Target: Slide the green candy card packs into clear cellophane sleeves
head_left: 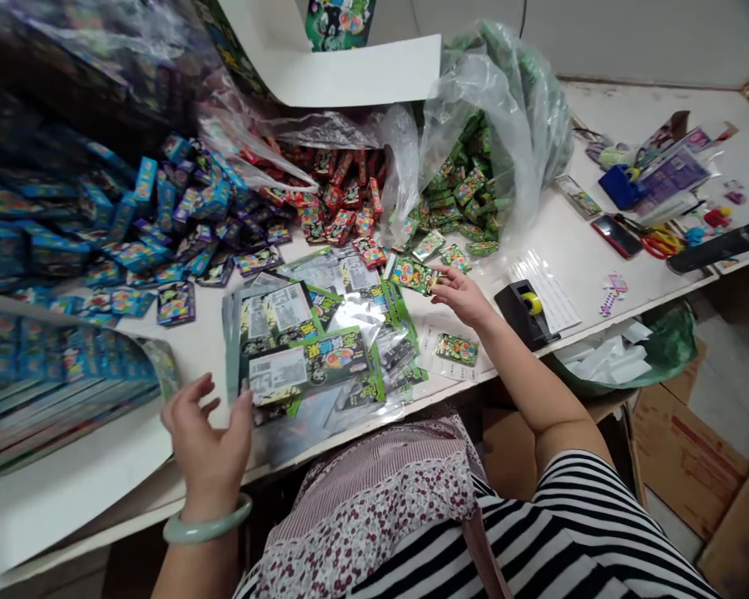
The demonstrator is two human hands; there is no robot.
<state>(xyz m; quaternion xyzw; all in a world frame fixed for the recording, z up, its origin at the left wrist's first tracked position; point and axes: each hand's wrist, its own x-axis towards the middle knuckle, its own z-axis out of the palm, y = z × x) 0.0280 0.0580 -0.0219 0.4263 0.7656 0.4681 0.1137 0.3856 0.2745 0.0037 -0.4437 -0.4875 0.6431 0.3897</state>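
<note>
My right hand [465,298] pinches the end of a small green printed packet [410,274] between thumb and fingers, above the far right side of a pile of flat plastic bags. My left hand [207,445], fingers apart and holding nothing, is at the left side of that pile, its thumb near the top printed bag [312,366]. These bags are clear with black and green printed panels. Another small green packet [457,349] lies on clear plastic to the right of the pile. Loose red boxes [369,251] and green boxes [455,256] lie just beyond.
Blue boxes [121,220] and purple boxes are heaped at the left, behind an open carton [100,491]. A plastic sack [505,125] spills green boxes. On the right are a tape dispenser [524,312], a phone [617,235], scissors [662,242] and a green waste bag [667,345].
</note>
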